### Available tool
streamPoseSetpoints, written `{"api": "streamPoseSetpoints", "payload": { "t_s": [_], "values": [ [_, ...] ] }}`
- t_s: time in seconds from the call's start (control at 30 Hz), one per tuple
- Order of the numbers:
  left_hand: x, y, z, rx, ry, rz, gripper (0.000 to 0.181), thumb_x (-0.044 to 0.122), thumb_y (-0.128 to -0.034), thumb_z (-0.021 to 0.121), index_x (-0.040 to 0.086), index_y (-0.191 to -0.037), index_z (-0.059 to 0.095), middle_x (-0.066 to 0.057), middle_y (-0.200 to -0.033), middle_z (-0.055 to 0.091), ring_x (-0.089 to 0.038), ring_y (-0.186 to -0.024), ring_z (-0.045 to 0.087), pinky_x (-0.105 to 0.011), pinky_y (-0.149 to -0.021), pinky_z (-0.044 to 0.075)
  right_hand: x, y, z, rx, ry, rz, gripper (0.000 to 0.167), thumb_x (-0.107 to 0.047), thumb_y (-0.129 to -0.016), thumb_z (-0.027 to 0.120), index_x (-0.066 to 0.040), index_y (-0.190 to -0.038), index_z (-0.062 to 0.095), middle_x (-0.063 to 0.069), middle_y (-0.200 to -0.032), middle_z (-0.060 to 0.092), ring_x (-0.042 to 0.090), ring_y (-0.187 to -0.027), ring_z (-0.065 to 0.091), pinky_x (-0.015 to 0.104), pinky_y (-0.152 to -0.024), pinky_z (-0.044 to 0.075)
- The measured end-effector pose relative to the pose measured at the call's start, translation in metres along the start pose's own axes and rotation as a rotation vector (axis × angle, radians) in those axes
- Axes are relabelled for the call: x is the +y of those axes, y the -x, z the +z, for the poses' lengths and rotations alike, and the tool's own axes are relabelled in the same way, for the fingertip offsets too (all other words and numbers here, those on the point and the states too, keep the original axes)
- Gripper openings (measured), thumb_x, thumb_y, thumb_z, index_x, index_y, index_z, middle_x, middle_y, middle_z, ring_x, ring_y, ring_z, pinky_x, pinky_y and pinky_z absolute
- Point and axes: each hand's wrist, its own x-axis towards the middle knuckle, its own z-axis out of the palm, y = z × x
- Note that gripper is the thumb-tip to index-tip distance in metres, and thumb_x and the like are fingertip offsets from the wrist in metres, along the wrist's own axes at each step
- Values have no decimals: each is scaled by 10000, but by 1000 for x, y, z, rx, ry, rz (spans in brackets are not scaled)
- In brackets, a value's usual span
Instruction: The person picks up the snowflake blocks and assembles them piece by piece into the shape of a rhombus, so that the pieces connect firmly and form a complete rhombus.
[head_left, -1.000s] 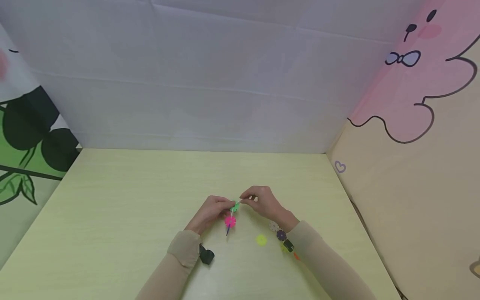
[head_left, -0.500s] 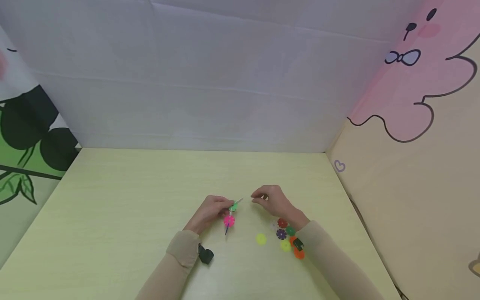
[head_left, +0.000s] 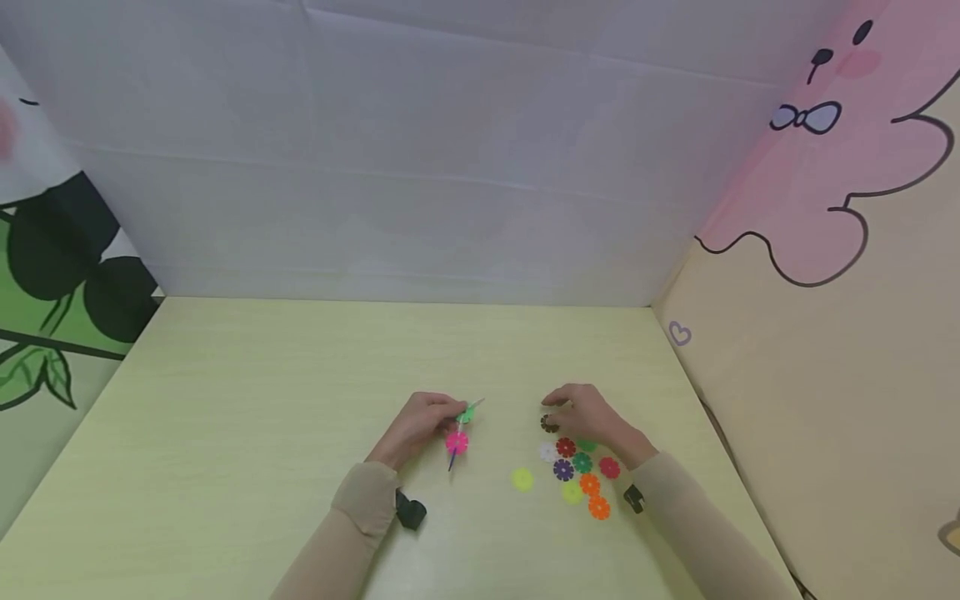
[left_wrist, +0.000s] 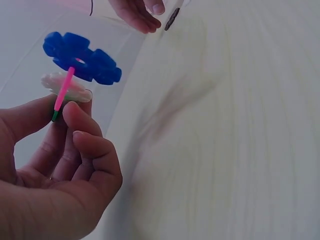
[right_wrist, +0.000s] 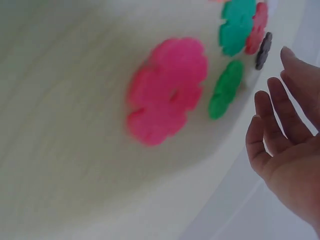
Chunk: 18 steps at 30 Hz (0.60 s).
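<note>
My left hand (head_left: 422, 423) pinches a thin stick (left_wrist: 64, 91) between thumb and fingers. Threaded on it in the head view are a green disc (head_left: 468, 414) at the fingertips and a pink disc (head_left: 457, 442) lower down. In the left wrist view, one disc (left_wrist: 80, 56) looks blue and the one by the fingertips (left_wrist: 65, 85) whitish. The right hand (head_left: 592, 417) hovers with loosely bent fingers over a dark brown notched disc (head_left: 550, 423). In the right wrist view, a small gap shows between that hand (right_wrist: 295, 145) and the dark disc (right_wrist: 263, 51).
On the light table (head_left: 300, 433), right of centre, lie several notched discs, among them a purple one (head_left: 563, 470), an orange one (head_left: 599, 507) and a crimson one (head_left: 610, 467). A yellow disc (head_left: 522, 479) sits apart from them. A pale cloth wall (head_left: 420, 167) rises behind.
The right hand has let go of the stick and moved right to the brown disc, uncovering several discs. My left hand still holds the stick in nearly the same place.
</note>
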Motion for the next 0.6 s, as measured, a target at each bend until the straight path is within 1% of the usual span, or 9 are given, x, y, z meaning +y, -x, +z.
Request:
{"api": "streamPoseSetpoints", "payload": {
  "t_s": [0.1,0.17,0.27,0.37,0.4,0.6],
  "values": [
    [-1,-1,0,4,6,3,197,134,-872,697,-63,-874,700,-60,-718,632,-112,-597,558,-254,-600,470,9,4,-1,-1,-3,-11,263,-172,-795,782,-137,-1050,727,-13,-1065,658,209,-1005,576,409,-858,470],
    [-2,-1,0,5,6,9,194,131,-872,696,-63,-872,701,-58,-714,638,-110,-595,566,-255,-602,476,14,5,-1,-11,-23,-35,287,-175,-781,796,-123,-1054,724,-10,-1059,661,214,-1005,581,421,-861,469],
    [-1,0,0,4,4,19,188,122,-869,696,-67,-866,699,-60,-705,640,-113,-591,574,-258,-605,481,20,4,1,-28,-17,-94,300,-197,-774,806,-116,-1052,725,-28,-1025,658,191,-962,587,407,-836,480],
    [0,1,0,1,-1,20,195,123,-867,698,-72,-872,696,-59,-707,640,-116,-597,578,-259,-610,482,22,3,2,-30,20,-131,272,-202,-772,809,-125,-1021,731,-60,-972,640,155,-904,576,383,-812,483],
    [0,1,0,1,-1,18,200,125,-864,702,-74,-876,696,-60,-709,640,-118,-599,578,-260,-612,481,22,3,2,-29,29,-133,258,-200,-769,811,-128,-1005,734,-66,-956,635,148,-890,572,378,-806,484],
    [-3,0,-2,3,-10,18,228,149,-859,716,-75,-903,702,-66,-729,645,-131,-621,578,-267,-635,478,18,2,3,-39,53,-62,229,-173,-751,823,-143,-949,713,-73,-926,613,138,-866,546,363,-817,469]
  ]
}}
